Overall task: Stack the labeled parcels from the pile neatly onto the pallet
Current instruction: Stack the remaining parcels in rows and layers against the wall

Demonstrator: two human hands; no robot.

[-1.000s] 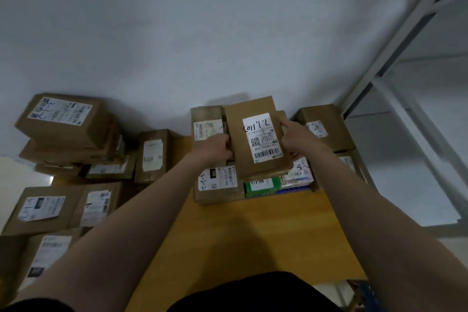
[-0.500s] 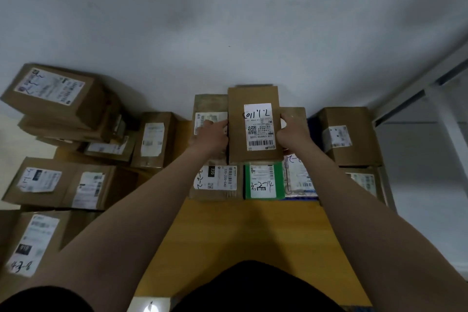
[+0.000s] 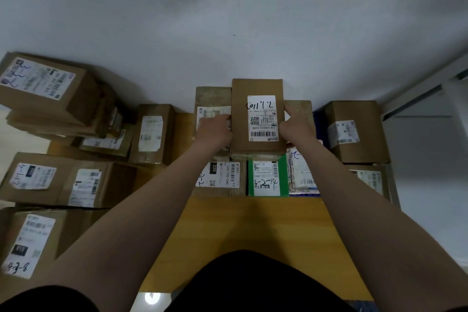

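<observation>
**Head view.** A brown parcel [image 3: 257, 119] is gripped by its two long sides. The left hand [image 3: 214, 132] is clasped on one side and the right hand [image 3: 300, 126] on the other, with fingers curled against the cardboard. The parcel is held flat, label [image 3: 262, 118] up, over the back row on the pallet [image 3: 253, 225]. Whether its underside already rests on that row cannot be told.

- **Handling.** The parcel is judged to be stiff cardboard and fairly light, since a side grip by the fingers suffices. The matt cardboard should give good friction, while the glossier label is better avoided. The middle of the long sides is judged the best place to take hold.
- **Edges.** A box [image 3: 212, 101] lies just outside the left hand, touching the parcel or nearly so. Another box [image 3: 301, 111] lies under the right hand. Fingers could be pinched against these neighbours when the parcel is lowered. A green parcel [image 3: 268, 177] is seen between the wrists, in the front row.
- **Open room.** The wall [image 3: 228, 20] is close beyond the fingertips, so little room is left there. Bare pallet is seen beneath the forearms, and withdrawal towards the person is judged easiest. The pile [image 3: 63, 180] lies well to the left of the left hand.
</observation>
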